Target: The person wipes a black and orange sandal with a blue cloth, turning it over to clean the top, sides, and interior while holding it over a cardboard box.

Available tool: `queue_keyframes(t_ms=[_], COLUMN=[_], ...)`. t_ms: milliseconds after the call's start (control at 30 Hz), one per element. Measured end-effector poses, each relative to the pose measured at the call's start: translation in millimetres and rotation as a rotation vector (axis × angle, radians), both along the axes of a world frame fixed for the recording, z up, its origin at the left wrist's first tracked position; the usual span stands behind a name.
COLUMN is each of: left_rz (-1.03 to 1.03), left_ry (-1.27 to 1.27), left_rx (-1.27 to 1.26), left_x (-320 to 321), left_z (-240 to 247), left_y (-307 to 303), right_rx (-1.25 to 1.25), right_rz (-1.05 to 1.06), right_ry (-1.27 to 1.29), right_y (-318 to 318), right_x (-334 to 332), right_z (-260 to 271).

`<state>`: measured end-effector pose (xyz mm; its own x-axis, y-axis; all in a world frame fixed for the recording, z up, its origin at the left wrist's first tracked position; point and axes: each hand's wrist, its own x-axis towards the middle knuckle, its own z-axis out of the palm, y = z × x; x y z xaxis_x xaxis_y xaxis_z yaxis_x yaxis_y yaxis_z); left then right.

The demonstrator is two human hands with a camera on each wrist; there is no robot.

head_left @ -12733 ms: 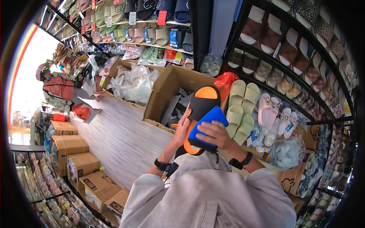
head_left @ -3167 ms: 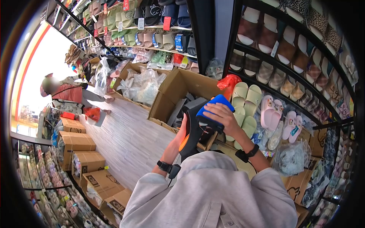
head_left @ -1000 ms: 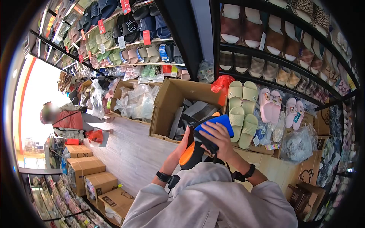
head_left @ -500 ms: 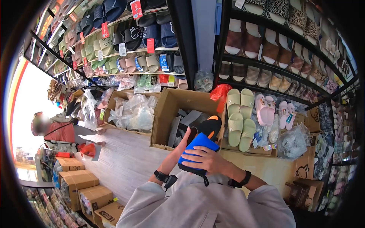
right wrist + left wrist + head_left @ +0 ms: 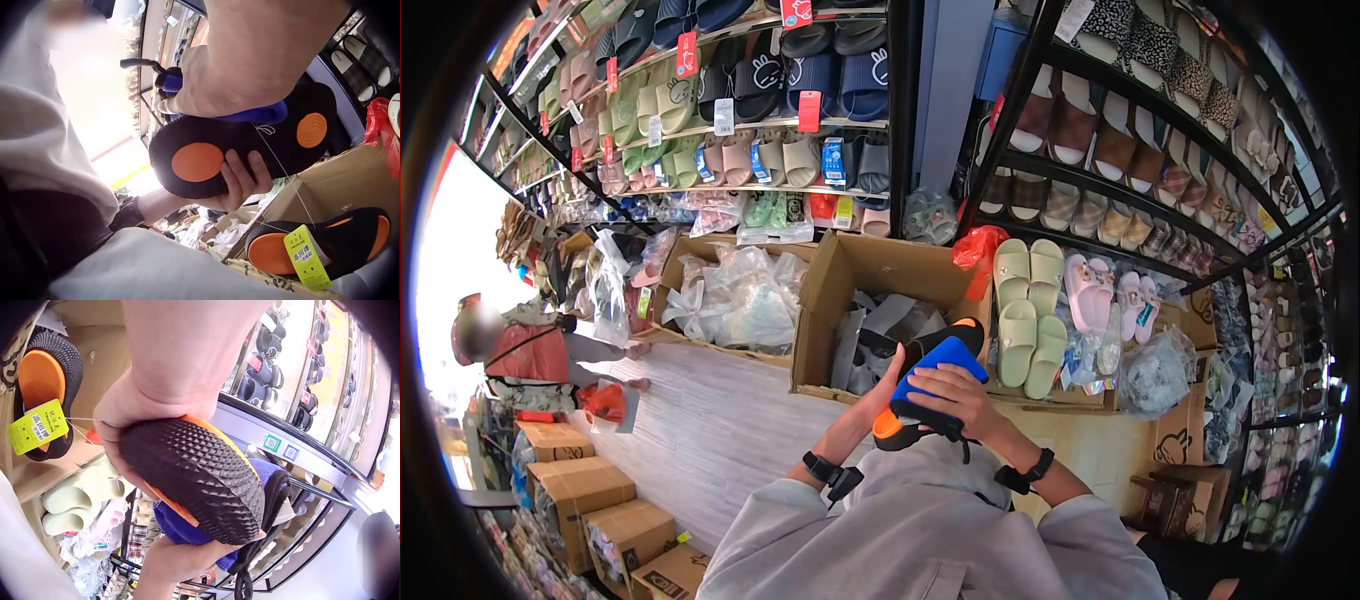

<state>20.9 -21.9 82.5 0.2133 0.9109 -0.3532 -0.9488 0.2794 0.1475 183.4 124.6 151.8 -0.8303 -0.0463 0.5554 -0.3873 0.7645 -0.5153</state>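
Observation:
My left hand point(image 5: 882, 392) grips a black slipper with orange parts point(image 5: 206, 475); its ridged black side shows in the left wrist view. In the right wrist view, its black underside has two orange ovals, with left fingers curled over the edge. My right hand point(image 5: 956, 400) holds a fuzzy blue pad point(image 5: 948, 366) with black trim and a loop against the slipper. A second black and orange slipper point(image 5: 319, 244) lies at the edge of the open cardboard box point(image 5: 825, 310). Its yellow tag point(image 5: 306, 257) hangs on a thin string running to the held slipper.
Green slippers point(image 5: 1030, 318) and pink slippers point(image 5: 1090, 292) lie right of the box, near a red plastic bag point(image 5: 978, 248). Clear plastic packaging point(image 5: 745, 295) fills a box on the left. Closed cartons point(image 5: 580, 500) line the lower left. Slipper racks surround the aisle; a person point(image 5: 530, 350) stands far left.
Since half a second ago, the blue pad has shifted up and right, and the slipper's orange end shows below it again. My left hand keeps its grip. The head view has turned slightly.

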Motion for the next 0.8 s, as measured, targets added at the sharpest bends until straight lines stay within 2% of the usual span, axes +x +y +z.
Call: queue_keyframes(t_ms=[167, 300, 367, 433, 533, 633, 800], left_rz=[0.053, 0.093, 0.078, 0.086, 0.111, 0.128, 0.158], left_ry=[0.078, 0.092, 0.174, 0.145, 0.131, 0.120, 0.086], left_rx=[-0.049, -0.091, -0.090, -0.106, -0.152, -0.118, -0.083], left_x=[-4.2, -10.5, -15.1, -16.6, -16.3, -18.0, -16.1], left_z=[-1.3, -5.3, -7.1, -4.7, -2.3, -2.7, -7.9], left_y=[-21.0, -36.6, -47.7, -57.6, -65.8, -68.3, -60.7], right_rx=[0.054, 0.050, -0.025, -0.143, -0.231, -0.049, 0.072], right_rz=[-0.142, -0.280, -0.361, -0.446, -0.490, -0.494, -0.383], right_ry=[-0.020, -0.015, -0.024, -0.059, -0.117, -0.087, -0.068], right_y=[0.0, 6.0, 4.2, 4.0, -0.3, -16.6, -42.2], right_x=[-6.8, -10.1, -13.1, -17.9, -21.1, -26.5, -29.9], right_z=[-1.2, -26.5, -31.3, -37.0, -33.7, -18.3, -1.4])
